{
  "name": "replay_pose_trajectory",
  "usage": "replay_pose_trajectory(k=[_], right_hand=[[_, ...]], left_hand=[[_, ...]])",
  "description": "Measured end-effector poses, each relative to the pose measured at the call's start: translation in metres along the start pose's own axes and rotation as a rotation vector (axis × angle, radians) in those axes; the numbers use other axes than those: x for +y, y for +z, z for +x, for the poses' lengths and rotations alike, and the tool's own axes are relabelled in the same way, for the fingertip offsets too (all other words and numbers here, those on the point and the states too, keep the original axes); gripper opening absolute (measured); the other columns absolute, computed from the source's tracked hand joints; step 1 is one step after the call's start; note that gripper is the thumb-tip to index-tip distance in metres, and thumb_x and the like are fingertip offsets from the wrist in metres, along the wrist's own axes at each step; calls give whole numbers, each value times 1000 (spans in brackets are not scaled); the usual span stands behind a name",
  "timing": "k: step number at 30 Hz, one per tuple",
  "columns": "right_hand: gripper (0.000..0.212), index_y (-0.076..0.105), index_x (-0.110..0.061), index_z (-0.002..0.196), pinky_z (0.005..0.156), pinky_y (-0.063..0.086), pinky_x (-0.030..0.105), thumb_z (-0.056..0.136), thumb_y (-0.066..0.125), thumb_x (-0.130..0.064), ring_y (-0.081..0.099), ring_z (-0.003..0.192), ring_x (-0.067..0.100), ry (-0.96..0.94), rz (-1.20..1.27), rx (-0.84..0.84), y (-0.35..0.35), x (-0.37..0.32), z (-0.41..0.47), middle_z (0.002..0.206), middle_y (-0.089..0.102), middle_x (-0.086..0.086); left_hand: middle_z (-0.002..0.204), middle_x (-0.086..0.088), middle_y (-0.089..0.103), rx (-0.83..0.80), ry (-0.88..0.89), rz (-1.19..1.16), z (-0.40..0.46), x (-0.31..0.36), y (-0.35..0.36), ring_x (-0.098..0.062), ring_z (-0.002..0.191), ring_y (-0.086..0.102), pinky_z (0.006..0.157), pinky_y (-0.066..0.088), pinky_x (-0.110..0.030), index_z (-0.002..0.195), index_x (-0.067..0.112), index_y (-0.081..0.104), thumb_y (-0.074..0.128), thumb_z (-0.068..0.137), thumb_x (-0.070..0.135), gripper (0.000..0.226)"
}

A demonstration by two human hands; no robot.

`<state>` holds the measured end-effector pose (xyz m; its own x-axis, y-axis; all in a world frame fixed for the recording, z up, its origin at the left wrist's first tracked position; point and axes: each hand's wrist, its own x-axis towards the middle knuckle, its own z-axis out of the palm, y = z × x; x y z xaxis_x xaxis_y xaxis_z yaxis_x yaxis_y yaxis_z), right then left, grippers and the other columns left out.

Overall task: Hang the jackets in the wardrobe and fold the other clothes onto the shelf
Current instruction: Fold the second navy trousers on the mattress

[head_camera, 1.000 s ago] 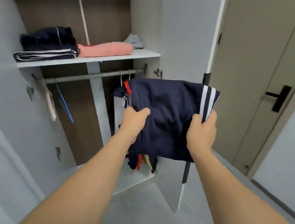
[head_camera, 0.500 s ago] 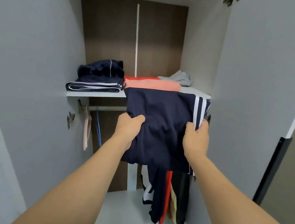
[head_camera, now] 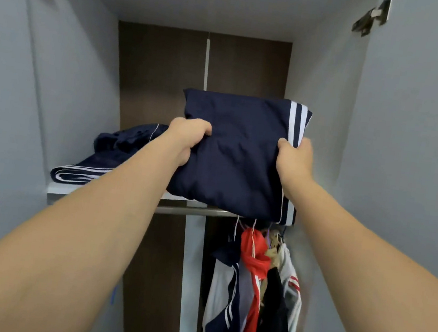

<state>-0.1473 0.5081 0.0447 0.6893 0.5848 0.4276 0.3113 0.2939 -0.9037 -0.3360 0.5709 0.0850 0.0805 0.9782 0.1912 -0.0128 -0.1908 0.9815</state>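
Folded navy garment (head_camera: 238,157), white side stripes along its right edge, held up in front of the wardrobe opening at shelf height. Left hand (head_camera: 188,138) grips the garment's left edge, fingers curled over bunched cloth; right hand (head_camera: 294,160) grips the right edge at the stripes, thumb on the near face. Garment lies between the two hands, long axis running near to far, far end tilted upward, near lower edge just over the front lip of the shelf (head_camera: 56,190). Neither hand is clearly the nearer to the shelf; both sit level at the garment's middle. Shelf contents in view: dark folded pile (head_camera: 93,169) with white stripes, left side, a looser navy piece on top of it. Whatever lies on the shelf behind the held garment is hidden. Hanging rail (head_camera: 179,210) directly under the shelf; hung jackets (head_camera: 252,286), navy, red, white and black, bunched at the right end. Judgement: fold finished, placing step in hand; the coming move goes forward and down, far end first, to the right of the dark pile, where free space cannot be confirmed.
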Motion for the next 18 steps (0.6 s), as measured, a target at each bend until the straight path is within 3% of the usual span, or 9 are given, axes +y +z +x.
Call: replay_pose_trajectory(k=[2,4,8,14,18], right_hand=[[30,51,-15,112,99,46,49,87,49,-31,58,108,34,9,4,-17,18,-4,36,110,61,5],[36,50,-12,121,98,47,44,89,50,-29,58,108,31,4,36,-37,41,-6,72,119,60,8],[35,50,-10,124,90,46,36,91,51,-23,57,100,27,-21,14,-60,99,-6,147,115,59,6],[40,51,-6,130,96,49,40,91,52,-17,58,107,30,30,-62,-150,192,16,242,120,59,9],[41,53,-6,129,96,50,41,90,52,-18,60,107,32,94,-138,-199,248,50,289,121,61,12]], left_hand=[[102,-11,69,0,0,24,36,13,8,-30,84,68,64,56,-36,115,10,62,68,71,13,44],[103,-12,69,-1,-3,45,76,22,14,-32,84,67,71,56,-39,115,9,63,66,72,13,43],[103,-12,67,-4,-17,92,163,32,18,-30,76,64,55,49,-34,119,7,62,63,78,11,41],[92,-13,61,-1,-76,159,281,22,15,-31,70,59,52,45,-35,123,1,59,57,85,8,38],[95,-15,58,-1,-108,257,348,-3,15,-33,74,57,56,46,-39,134,-1,51,54,87,5,48]])
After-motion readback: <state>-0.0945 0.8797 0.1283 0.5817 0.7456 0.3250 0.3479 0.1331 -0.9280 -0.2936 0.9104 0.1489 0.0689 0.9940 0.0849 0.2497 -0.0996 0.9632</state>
